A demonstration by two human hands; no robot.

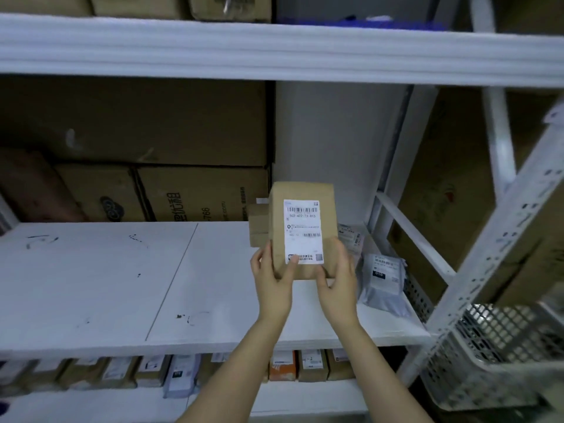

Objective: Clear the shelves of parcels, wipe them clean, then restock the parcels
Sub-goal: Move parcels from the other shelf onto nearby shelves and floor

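A brown cardboard parcel (300, 193) with a white barcode label stands upright over the right part of the white middle shelf (122, 279). My left hand (271, 282) grips its lower left side, thumb on the label's corner. My right hand (337, 279) grips its lower right side. A smaller brown box (258, 224) sits just behind it on the left. Grey plastic mailer bags (381, 282) lie at the shelf's right end, beside my right hand.
Large cartons (195, 193) stand behind the shelf on the left. The lower shelf holds a row of several small parcels (283, 364). A white perforated plastic crate (488, 355) sits at the lower right. A shelf beam (274, 53) runs overhead.
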